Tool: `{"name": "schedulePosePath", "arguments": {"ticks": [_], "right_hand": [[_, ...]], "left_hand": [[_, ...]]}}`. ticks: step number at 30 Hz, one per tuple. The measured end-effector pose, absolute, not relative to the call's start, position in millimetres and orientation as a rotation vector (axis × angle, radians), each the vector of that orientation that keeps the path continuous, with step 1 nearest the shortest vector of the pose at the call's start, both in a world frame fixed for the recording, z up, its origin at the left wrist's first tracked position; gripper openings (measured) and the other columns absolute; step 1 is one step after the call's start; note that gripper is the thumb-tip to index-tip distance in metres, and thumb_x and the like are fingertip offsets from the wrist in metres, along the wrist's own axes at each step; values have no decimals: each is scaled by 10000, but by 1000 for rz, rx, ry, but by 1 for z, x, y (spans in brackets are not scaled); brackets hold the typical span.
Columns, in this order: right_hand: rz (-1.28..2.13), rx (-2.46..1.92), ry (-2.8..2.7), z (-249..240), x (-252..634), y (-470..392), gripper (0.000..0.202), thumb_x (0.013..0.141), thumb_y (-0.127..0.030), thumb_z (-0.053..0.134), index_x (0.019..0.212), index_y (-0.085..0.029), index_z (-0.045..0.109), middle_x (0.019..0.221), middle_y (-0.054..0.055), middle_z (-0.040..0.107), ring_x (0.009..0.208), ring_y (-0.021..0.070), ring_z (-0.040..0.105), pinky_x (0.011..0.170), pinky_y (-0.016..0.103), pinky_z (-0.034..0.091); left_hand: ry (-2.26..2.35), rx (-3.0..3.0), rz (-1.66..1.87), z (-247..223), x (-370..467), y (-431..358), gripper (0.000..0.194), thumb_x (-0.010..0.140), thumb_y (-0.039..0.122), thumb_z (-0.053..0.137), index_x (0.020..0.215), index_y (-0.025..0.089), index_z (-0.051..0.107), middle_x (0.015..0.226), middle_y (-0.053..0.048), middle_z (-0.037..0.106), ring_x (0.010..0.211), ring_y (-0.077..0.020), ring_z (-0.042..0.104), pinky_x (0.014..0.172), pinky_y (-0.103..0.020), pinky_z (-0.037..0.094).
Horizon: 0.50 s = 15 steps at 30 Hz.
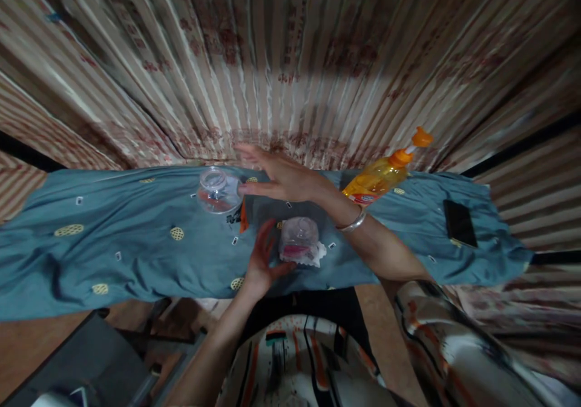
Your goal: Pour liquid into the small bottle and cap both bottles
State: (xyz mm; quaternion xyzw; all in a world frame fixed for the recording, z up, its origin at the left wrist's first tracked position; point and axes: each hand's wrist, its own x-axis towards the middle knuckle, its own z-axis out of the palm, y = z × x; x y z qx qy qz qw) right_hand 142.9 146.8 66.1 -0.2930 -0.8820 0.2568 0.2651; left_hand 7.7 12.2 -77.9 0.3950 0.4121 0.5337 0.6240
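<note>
My right hand (290,174) reaches across to the left with its fingers stretched out and apart, holding nothing. Its lower fingertips are beside or at the edge of a clear round plastic container (218,198) with a narrower top; contact cannot be made out. My left hand (263,268) is lower and nearer to me, fingers and thumb spread. It curves around the left side of a small clear plastic tub (298,237) with something pink low in it. A white ragged-edged piece (318,254) sticks out beside the tub. A small orange-and-black item (242,216) lies near the round container.
A pump bottle of yellow liquid (379,177) with an orange top stands tilted in view behind my right forearm. A dark phone-like slab (459,222) lies at the right. Blue patterned cloth (145,256) covers the table; a striped curtain (290,62) hangs behind. A grey chair (86,358) is lower left.
</note>
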Motion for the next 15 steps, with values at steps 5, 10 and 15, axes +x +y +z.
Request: {"name": "schedulePosePath", "arguments": {"ticks": [5,10,15], "right_hand": [[691,-1098,-1795,30,197,61,658,965,-485,573,1530,-306,286,1500,72,493,1390,248,484,1116,444,453],[640,-1506,-1250,-56,242,-34,664,925,-516,608,1493,-272,366,1388,126,595,1285,282,585,1076,510,491],[352,-1854,-1093,-108,292,-67,664,900,-524,597,1450,-189,438,1368,181,602,1249,323,600,1077,591,452]], "left_hand": [[893,1045,1160,-80,29,27,958,443,84,927,1311,287,575,1532,-89,488,1461,-331,383,1224,-501,243],[980,988,1156,-81,36,36,887,351,35,916,1180,230,669,1220,-74,708,1241,-329,602,1060,-408,458],[1114,976,1117,-83,38,38,718,359,49,905,1039,191,725,912,-39,761,995,-275,698,846,-337,547]]}}
